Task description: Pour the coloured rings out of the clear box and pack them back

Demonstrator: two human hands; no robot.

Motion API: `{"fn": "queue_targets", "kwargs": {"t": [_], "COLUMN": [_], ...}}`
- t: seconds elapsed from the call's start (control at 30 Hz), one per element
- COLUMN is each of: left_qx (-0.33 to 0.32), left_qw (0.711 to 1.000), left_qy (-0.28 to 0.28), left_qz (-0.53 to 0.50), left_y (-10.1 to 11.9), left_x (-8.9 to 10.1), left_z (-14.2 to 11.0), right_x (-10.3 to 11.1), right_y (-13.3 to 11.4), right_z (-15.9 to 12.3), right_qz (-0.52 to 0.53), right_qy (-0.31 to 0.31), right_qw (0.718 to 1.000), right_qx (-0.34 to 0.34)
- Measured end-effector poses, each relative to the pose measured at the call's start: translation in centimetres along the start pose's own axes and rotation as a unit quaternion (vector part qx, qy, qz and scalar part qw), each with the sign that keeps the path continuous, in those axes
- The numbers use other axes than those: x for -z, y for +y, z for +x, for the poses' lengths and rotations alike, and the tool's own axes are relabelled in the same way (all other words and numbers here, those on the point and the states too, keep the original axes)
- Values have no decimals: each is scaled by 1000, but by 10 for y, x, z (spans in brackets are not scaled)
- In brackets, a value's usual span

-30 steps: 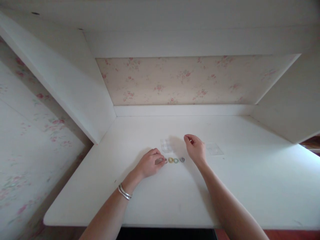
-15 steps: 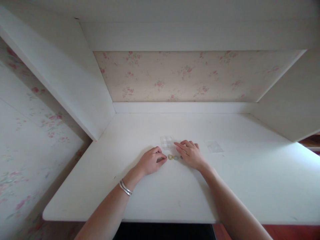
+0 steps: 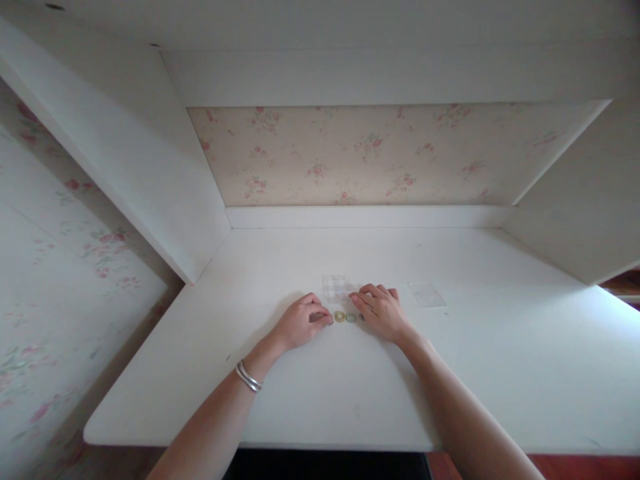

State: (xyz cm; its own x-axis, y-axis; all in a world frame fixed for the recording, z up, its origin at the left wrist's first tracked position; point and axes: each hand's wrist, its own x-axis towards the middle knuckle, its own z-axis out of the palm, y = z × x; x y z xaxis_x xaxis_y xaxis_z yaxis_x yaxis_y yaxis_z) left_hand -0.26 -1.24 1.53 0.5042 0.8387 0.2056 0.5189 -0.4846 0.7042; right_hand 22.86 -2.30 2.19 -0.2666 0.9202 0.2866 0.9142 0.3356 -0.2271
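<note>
Two small ring-shaped pieces, a yellowish ring (image 3: pixel 340 317) and a pale green ring (image 3: pixel 351 318), lie side by side on the white desk between my hands. At the left end of this row, my left hand (image 3: pixel 303 321) pinches what looks like another small ring (image 3: pixel 331 321), mostly covered by the fingertips. My right hand (image 3: pixel 381 310) rests at the other end, its fingers loosely bent and apart, with no object visible in its grasp. Partly under it shows a dark small piece (image 3: pixel 361 317). Just behind the row lies a clear checked plastic sheet or bag (image 3: pixel 335 288), close to my right fingertips.
A second clear plastic piece (image 3: pixel 427 295) lies flat to the right of my right hand. The white desk (image 3: pixel 330 393) is bounded by a left side panel (image 3: pixel 125 140), a back ledge and a right panel. An overhead shelf hangs above, and a dark object sits below the front edge.
The view has shifted very slightly. Both hands stay at the ends of the row, with my right fingers drawn slightly away from the checked plastic.
</note>
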Motion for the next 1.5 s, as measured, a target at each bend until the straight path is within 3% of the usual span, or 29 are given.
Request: {"fn": "queue_targets", "kwargs": {"t": [0.53, 0.87, 1.1, 1.27, 1.5], "left_qx": [75, 83, 84, 83, 101], "left_qw": [988, 981, 985, 984, 985], "left_qy": [100, 151, 141, 150, 130], "left_qz": [-90, -92, -49, -48, -57], "left_y": [-5, -9, -16, -13, -9], "left_x": [9, -2, -14, -6, 16], "left_z": [18, 55, 72, 60, 13], "right_x": [-2, -1, -1, -3, -6], "right_y": [-1, -1, -20, -35, -45], "right_z": [0, -1, -4, -8, -7], "right_qz": [45, 50, 57, 62, 42], "right_qy": [33, 73, 71, 49, 10], "right_qw": [998, 996, 994, 989, 987], "right_qx": [20, 11, 65, 122, 156]}}
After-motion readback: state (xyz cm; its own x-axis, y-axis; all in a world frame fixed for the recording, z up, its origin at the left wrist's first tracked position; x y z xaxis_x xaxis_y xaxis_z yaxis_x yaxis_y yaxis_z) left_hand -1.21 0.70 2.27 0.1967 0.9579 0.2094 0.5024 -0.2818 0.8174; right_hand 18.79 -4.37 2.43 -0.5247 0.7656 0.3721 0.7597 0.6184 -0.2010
